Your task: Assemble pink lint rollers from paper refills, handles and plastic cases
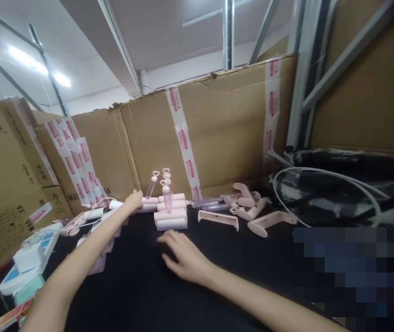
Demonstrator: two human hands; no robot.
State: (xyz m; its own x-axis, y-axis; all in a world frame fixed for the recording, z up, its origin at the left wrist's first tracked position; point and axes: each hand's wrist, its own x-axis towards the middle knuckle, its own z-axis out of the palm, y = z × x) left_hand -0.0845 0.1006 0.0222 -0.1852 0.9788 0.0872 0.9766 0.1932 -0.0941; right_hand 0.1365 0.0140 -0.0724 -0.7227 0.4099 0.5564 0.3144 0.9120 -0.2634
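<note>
"Pink-and-white rollers (178,215), where are they from the hands?"

"On the black table (138,290), just beyond the right hand (183,256) and off to the right of the left hand (134,199). They lie side by side, with heart-topped tubes (167,198) standing up among them."

"What are the hands doing?"

"The right one is spread loosely, thumb well apart from the fingers, with nothing visible in it; it is near the rollers but not touching. The left is up against the left end of the group. Its fingertips are too small and hidden for me to tell whether it grips anything."

"How would a roller handle?"

"Light and fairly stiff, I'd judge, like moulded plastic. The rounded sides look smooth, so it could slip or roll. I'd hold it across the pink body, thumb on one side, fingers opposite."

"And the tubes?"

"They look thin and easy to tip; better held low on the stem than by the heart."

"Anything to the right?"

"Pink brackets (219,219), beyond the right hand and to its right, probably stiff too; their long bar seems the surest grip."
</note>
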